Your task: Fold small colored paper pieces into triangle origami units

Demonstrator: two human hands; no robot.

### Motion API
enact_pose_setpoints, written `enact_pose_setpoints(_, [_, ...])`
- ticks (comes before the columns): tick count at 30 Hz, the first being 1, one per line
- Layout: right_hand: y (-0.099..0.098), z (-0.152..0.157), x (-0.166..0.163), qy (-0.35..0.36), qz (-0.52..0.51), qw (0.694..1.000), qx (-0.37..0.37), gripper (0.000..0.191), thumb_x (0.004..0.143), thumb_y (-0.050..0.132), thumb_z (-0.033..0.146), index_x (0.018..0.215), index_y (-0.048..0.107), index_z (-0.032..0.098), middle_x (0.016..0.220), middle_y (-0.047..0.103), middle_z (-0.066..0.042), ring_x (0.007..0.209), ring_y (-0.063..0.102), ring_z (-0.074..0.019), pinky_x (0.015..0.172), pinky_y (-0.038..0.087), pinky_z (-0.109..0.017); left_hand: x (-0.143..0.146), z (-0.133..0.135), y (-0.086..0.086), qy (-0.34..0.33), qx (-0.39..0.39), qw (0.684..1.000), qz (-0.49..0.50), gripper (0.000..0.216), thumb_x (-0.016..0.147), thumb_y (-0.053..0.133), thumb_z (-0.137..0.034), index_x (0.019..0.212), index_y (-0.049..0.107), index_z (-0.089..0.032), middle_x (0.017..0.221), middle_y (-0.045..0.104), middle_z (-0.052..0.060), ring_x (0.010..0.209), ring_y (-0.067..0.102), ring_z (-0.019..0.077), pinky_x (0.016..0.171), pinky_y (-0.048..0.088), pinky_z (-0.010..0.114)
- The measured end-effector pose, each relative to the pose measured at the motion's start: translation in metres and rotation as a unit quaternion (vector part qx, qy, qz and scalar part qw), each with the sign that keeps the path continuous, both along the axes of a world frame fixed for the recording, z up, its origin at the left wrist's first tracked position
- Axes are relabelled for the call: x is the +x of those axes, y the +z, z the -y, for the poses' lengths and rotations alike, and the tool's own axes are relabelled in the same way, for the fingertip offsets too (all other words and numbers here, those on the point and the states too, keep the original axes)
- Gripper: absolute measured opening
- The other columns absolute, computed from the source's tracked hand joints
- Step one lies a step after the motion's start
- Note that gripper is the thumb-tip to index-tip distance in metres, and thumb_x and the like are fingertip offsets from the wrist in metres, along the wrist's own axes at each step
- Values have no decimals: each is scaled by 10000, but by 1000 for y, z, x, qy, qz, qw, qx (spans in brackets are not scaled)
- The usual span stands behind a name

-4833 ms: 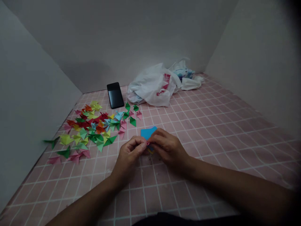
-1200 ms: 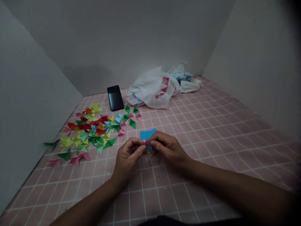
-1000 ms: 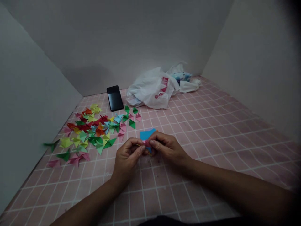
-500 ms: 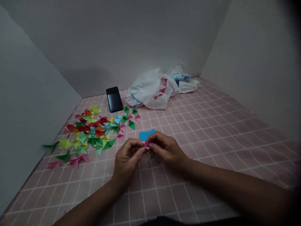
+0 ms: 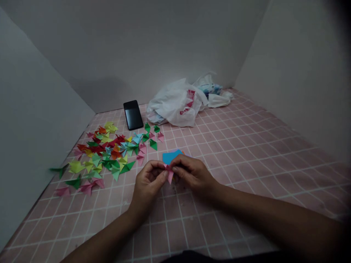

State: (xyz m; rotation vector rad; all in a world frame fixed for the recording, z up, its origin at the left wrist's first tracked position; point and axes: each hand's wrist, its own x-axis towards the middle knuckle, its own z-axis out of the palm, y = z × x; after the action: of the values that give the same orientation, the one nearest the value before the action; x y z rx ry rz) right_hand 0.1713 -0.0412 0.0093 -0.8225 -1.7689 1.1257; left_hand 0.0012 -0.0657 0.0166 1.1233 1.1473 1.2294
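A small folded pink paper point(image 5: 170, 176) is pinched between both hands, one pointed end hanging down toward me. My left hand point(image 5: 150, 179) grips its left side with thumb and forefinger. From the right, my right hand point(image 5: 194, 174) pinches the other side, its lower fingers curled out of sight. Just behind the fingers lies a blue paper sheet point(image 5: 170, 157), with bits of orange and yellow paper showing around it, partly covered by my right hand. To the left spreads a pile of folded paper cranes point(image 5: 100, 149) in green, yellow, red, pink, orange and light blue.
A black phone point(image 5: 133, 115) lies behind the cranes. Beside it, crumpled white plastic bags point(image 5: 175, 106) rest near the back wall. Pink cloth with a white grid point(image 5: 246, 146) covers the surface, with grey walls point(image 5: 164, 44) at the back and both sides.
The pink paper has turned in my fingers, and a pointed flap now hangs down between them. Both hands stay in nearly the same place.
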Motion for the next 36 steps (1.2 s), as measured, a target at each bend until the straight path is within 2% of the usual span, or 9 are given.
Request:
enact_pose_setpoints(11, [1,2,-1,34,-74,989,-125,98,924,561,231,865,613,174,670,589,23,557,558,-94,539,456,-236,-2,1,-2,-7,-11,1000,21,148,755,764,-240,842,659,-181,831,659,7,782,614,133,725,492,239])
enact_pose_setpoints(15, [2,1,-1,30,-78,985,-148,110,910,567,244,853,616,165,665,590,18,558,561,-97,545,454,-244,-2,0,-2,-8,-2,1000,20,135,754,763,-222,829,658,-182,840,653,6,794,605,129,732,485,232])
enact_pose_setpoints(18, [2,0,-1,23,-62,989,-129,117,906,559,243,840,614,164,666,589,16,564,548,-99,553,445,-246,-2,0,-2,-8,3,1000,21,132,752,761,-211,825,655,-181,824,646,0,784,601,123,726,483,224])
enact_pose_setpoints(26, [2,1,-2,-47,36,998,4,131,890,506,163,778,573,180,679,546,18,623,503,-114,600,392,-254,-1,0,-4,-5,47,999,9,124,751,747,-180,836,658,-186,829,650,-4,789,619,119,726,506,219])
enact_pose_setpoints(36, [-1,-2,1,-11,30,999,38,103,898,552,152,834,631,171,734,604,3,669,540,-119,647,418,-259,2,0,-4,4,70,998,10,107,771,722,-163,832,639,-189,778,647,-18,707,611,100,640,507,198])
